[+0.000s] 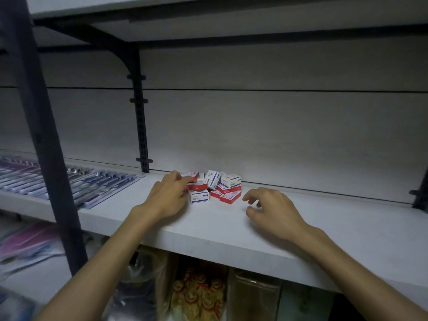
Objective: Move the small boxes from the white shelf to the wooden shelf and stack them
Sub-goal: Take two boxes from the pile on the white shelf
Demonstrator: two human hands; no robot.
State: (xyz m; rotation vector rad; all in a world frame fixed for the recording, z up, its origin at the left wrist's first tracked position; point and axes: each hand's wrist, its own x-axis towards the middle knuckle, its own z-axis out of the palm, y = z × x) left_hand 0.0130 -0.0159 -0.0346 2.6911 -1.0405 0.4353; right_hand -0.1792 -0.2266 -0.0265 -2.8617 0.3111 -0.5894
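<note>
Two bare forearms reach up from the bottom edge of the head view, over the front lip of the white shelf (231,230). Below that lip, packets in clear wrap (199,295) stand on a lower level, one showing orange and red contents.

The left hand (165,198) lies at the left side of a loose heap of small boxes (214,186) near the back of the shelf board. Its fingers curl round a red-and-white box (190,176) at the heap's upper left edge, thumb on the near side, so the hand grips that box; whether the box has left the pile cannot be told. The right hand (269,208) hovers just beside the heap on its right, not touching any box, with its fingers loosely bent and spread and nothing in them.

The heap is untidy: white boxes with blue print and red boxes with white labels lie tilted against and on top of each other. A white box (199,196) sits flat at the front left, a red box (229,195) flat at the front right, and another white box (231,181) rests on top of the red ones.

To the left, flat packs of pens (76,184) cover the shelf board. A dark metal upright (44,140) crosses in front of them, and a slotted bracket (141,117) stands against the pale back panel (278,126).
</note>
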